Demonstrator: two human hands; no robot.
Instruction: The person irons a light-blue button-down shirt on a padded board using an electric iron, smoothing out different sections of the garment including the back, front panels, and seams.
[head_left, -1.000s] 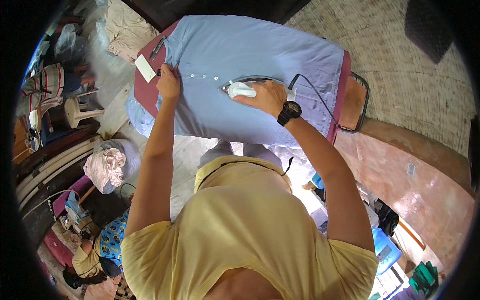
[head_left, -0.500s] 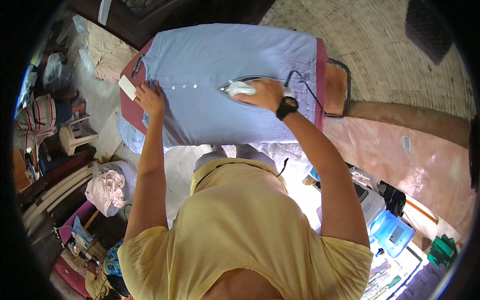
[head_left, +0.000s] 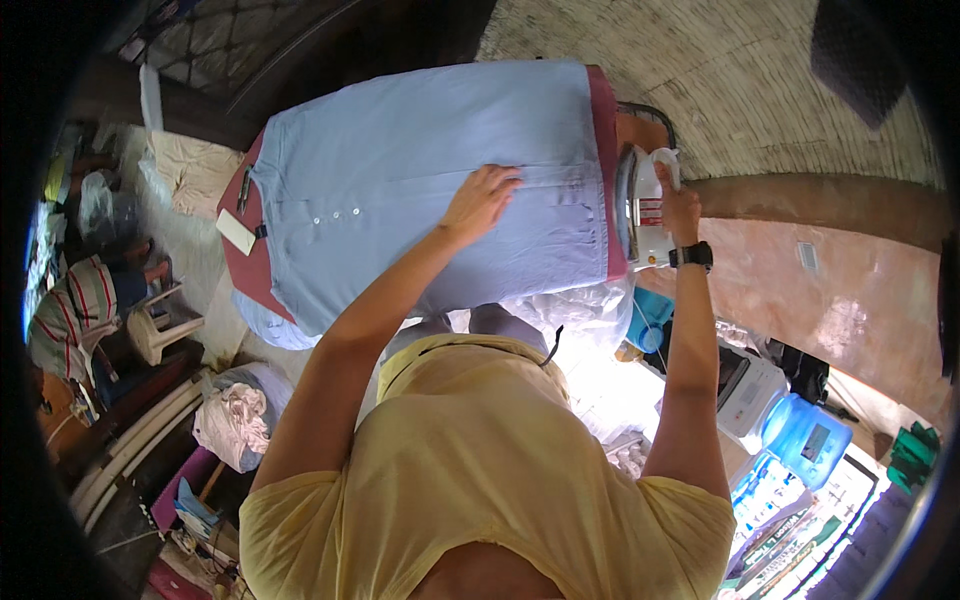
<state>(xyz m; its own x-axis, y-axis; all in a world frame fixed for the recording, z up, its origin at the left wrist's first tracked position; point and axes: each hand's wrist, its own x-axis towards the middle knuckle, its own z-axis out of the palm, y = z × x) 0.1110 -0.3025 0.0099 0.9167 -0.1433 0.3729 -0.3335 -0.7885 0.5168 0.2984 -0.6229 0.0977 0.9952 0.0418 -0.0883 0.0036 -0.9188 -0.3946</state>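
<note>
A light blue garment [head_left: 400, 130] with a row of small buttons lies spread over the dark red ironing board [head_left: 602, 130]. My left hand [head_left: 480, 207] is over the middle of the garment, its fingers stretched out and holding nothing; whether it presses the cloth I cannot tell. At the board's right end, my right hand [head_left: 680, 208] is closed round the handle of a white clothes iron [head_left: 650, 212]. The iron is tipped up, its soleplate facing the board, and my fingers partly hide its handle.
A white card-like piece [head_left: 235, 232] and a dark pen [head_left: 243, 190] lie on the board's left end. Further left are a small stool [head_left: 160, 328] and a bundle of cloth [head_left: 235, 418]. A low wall [head_left: 820, 275] and a blue water bottle [head_left: 806, 440] are at the right.
The iron has gone from the garment's middle to the board's right end in my right hand and been tipped up. My left hand has moved right from the garment's left edge.
</note>
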